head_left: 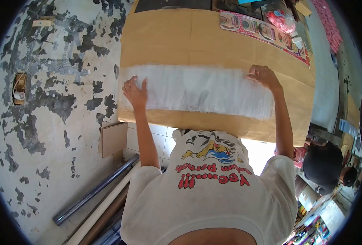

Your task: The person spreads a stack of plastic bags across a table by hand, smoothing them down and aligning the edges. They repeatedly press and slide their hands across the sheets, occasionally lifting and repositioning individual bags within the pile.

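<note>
A long whitish translucent sheet (pixel 201 90), blurred by motion, lies across the brown paper-covered table (pixel 164 36). At its left end is my left hand (pixel 136 93), its thumb and fingers apart over the sheet. My right hand (pixel 264 77) is at the upper right edge of the sheet, with thumb and fingers pinched together on that edge.
A patterned red and white strip (pixel 262 32) and a pink bundle in plastic (pixel 281 21) lie at the table's far right. Rolls (pixel 97 190) lean at the lower left near cardboard (pixel 113 139). A person in a dark cap (pixel 323 165) is at the right.
</note>
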`<control>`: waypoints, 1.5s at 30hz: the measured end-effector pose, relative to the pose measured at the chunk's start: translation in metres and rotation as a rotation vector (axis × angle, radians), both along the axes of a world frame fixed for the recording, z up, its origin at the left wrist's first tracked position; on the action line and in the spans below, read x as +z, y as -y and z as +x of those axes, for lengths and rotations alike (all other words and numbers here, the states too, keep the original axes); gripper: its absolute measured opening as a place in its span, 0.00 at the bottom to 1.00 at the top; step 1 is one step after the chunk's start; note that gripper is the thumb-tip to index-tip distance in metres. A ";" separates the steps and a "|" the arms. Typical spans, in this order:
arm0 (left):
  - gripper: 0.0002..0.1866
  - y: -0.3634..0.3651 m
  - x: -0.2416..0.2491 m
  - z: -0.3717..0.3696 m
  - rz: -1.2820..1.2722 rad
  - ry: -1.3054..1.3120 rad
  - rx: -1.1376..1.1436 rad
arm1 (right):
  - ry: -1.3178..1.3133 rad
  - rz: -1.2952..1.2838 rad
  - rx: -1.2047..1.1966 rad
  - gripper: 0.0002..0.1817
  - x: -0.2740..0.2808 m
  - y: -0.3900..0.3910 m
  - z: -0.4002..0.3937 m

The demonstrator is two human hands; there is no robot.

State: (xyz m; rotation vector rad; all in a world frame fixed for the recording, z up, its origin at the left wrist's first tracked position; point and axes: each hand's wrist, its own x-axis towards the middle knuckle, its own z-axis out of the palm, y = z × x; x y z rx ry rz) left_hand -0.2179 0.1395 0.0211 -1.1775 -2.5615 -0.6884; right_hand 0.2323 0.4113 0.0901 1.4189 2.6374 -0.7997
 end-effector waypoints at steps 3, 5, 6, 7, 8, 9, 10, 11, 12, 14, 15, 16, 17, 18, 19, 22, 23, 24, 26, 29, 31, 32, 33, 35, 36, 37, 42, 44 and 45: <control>0.23 0.007 0.002 0.021 -0.034 0.022 0.141 | 0.013 -0.084 -0.119 0.20 0.006 0.017 -0.004; 0.24 0.011 0.001 0.018 -0.065 0.030 0.170 | 0.013 -0.108 -0.154 0.20 0.004 0.020 -0.004; 0.24 0.011 0.000 0.016 -0.068 0.015 0.168 | -0.069 0.020 -0.092 0.21 -0.006 0.018 -0.002; 0.24 0.011 0.000 0.015 -0.070 0.000 0.163 | -0.152 0.150 -0.032 0.22 -0.019 0.016 -0.001; 0.24 0.011 0.001 0.014 -0.062 -0.055 0.174 | -0.234 0.279 0.024 0.24 -0.031 0.013 0.001; 0.23 0.009 0.002 0.013 -0.054 -0.108 0.180 | -0.282 0.296 0.082 0.25 -0.033 0.013 -0.008; 0.23 0.007 0.004 0.014 -0.045 -0.160 0.183 | -0.327 0.313 0.137 0.27 -0.032 0.016 -0.028; 0.23 0.002 0.009 0.020 -0.032 -0.194 0.111 | -0.369 0.330 0.189 0.29 -0.031 0.020 -0.047; 0.23 -0.004 0.017 0.034 -0.018 -0.227 0.039 | -0.357 0.303 0.256 0.30 -0.035 0.026 -0.067; 0.24 -0.002 0.004 0.075 0.112 0.215 -0.216 | -0.275 0.278 0.318 0.32 -0.047 0.044 -0.090; 0.28 -0.001 0.001 0.098 -0.075 0.086 -0.428 | -0.214 0.284 0.318 0.33 -0.050 0.055 -0.100; 0.32 0.000 -0.001 0.121 -0.221 -0.035 -0.657 | -0.161 0.294 0.327 0.34 -0.051 0.062 -0.112; 0.37 0.006 0.022 0.141 -0.233 0.060 -0.870 | -0.080 0.213 0.335 0.36 -0.038 0.062 -0.117; 0.40 0.006 0.015 0.155 -0.232 0.042 -0.938 | -0.084 0.183 0.340 0.36 -0.034 0.056 -0.123; 0.42 0.009 0.004 0.168 -0.238 0.031 -1.015 | -0.085 0.143 0.337 0.36 -0.034 0.055 -0.124; 0.48 -0.007 -0.018 0.178 -0.162 -0.025 -0.942 | -0.113 0.055 0.323 0.33 -0.040 0.053 -0.129; 0.50 -0.009 -0.023 0.175 -0.178 0.003 -0.933 | -0.089 0.048 0.354 0.33 -0.041 0.055 -0.127; 0.51 -0.015 -0.014 0.171 -0.190 0.031 -0.922 | -0.062 0.045 0.385 0.32 -0.037 0.056 -0.125; 0.52 -0.019 -0.011 0.171 -0.189 0.060 -0.908 | -0.084 0.061 0.351 0.31 -0.032 0.061 -0.122; 0.51 -0.015 -0.015 0.171 -0.178 0.050 -0.907 | -0.066 0.082 0.288 0.29 -0.030 0.071 -0.136; 0.50 -0.016 -0.013 0.171 -0.185 0.055 -0.903 | -0.078 0.130 0.288 0.29 -0.036 0.077 -0.147; 0.49 -0.015 -0.012 0.172 -0.195 0.053 -0.897 | -0.106 0.174 0.302 0.29 -0.043 0.080 -0.151; 0.48 -0.015 -0.011 0.172 -0.198 0.048 -0.900 | -0.130 0.224 0.310 0.29 -0.045 0.079 -0.151; 0.45 -0.017 -0.008 0.174 -0.179 -0.010 -0.900 | -0.173 0.057 0.284 0.30 -0.036 0.072 -0.143; 0.45 -0.018 -0.004 0.175 -0.190 -0.018 -0.891 | -0.194 -0.025 0.269 0.31 -0.030 0.067 -0.133; 0.45 -0.018 -0.001 0.176 -0.201 -0.028 -0.879 | -0.169 -0.051 0.226 0.32 -0.024 0.062 -0.121; 0.47 -0.020 0.000 0.177 -0.210 -0.020 -0.845 | -0.024 -0.502 -0.045 0.36 -0.021 0.014 0.003; 0.48 -0.021 -0.001 0.179 -0.214 -0.043 -0.832 | 0.053 -0.345 0.013 0.37 0.001 0.018 0.028; 0.48 -0.021 0.001 0.179 -0.220 -0.049 -0.835 | 0.099 -0.289 -0.010 0.36 0.008 0.021 0.037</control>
